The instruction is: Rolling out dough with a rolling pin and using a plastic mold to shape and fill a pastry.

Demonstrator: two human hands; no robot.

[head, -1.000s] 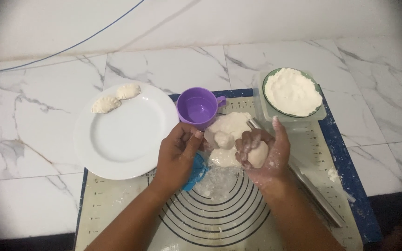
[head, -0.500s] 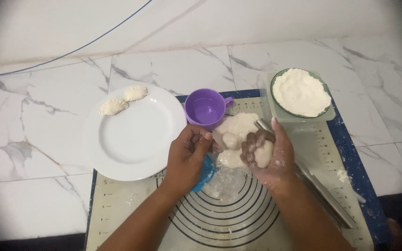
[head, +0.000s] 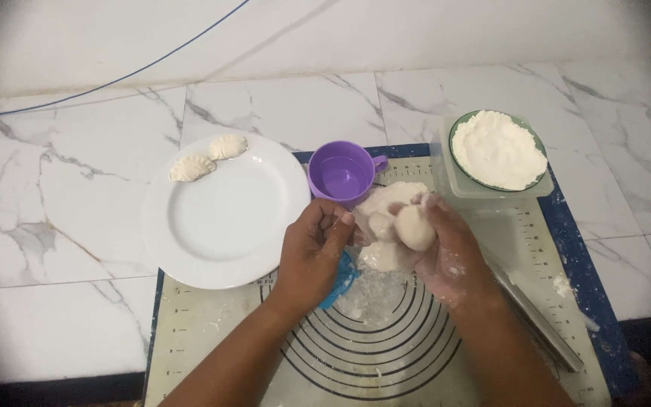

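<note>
Dough ball (head: 416,226) in right hand (head: 446,260); left hand (head: 312,252) just beside

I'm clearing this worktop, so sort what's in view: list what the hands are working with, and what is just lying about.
In use:
- right hand, holding a small ball of white dough
- left hand, fingertips beside the large pale dough lump
- ringed beige pastry mat

Lying about:
- purple plastic cup
- round white plate with two folded dumplings
- green-rimmed bowl of flour
- blue cable
</note>
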